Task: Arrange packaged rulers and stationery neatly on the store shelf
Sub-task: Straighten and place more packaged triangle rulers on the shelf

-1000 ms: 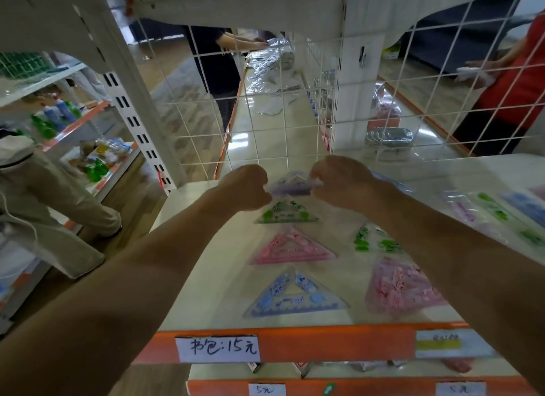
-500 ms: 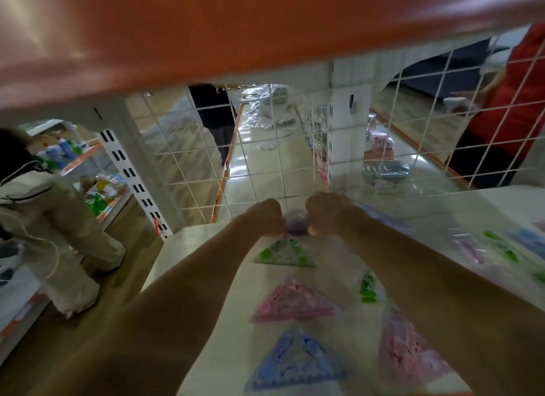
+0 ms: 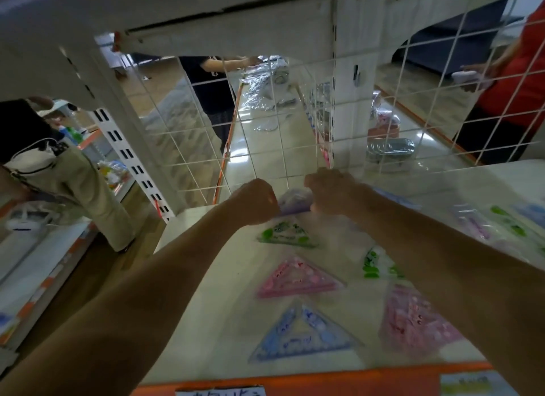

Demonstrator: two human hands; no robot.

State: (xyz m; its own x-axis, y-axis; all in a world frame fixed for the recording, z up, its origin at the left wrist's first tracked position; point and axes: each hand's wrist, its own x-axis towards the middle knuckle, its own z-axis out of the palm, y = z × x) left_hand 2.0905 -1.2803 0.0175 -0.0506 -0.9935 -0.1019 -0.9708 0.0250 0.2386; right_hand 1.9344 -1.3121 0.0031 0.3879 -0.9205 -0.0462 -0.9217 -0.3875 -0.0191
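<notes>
While the left hand (image 3: 253, 202) and the right hand (image 3: 330, 192) grip its two ends with curled fingers, the purple packet (image 3: 295, 201) sits just before the grid (image 3: 265, 148), at the back of the shelf (image 3: 221, 292). Farther from the grid lie a green triangle (image 3: 287, 233), a pink triangle (image 3: 298, 277), then a blue triangle (image 3: 300, 333), farthest out.

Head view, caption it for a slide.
Left hand and right hand grip a purple packet behind a row of triangle rulers on the shelf.
</notes>
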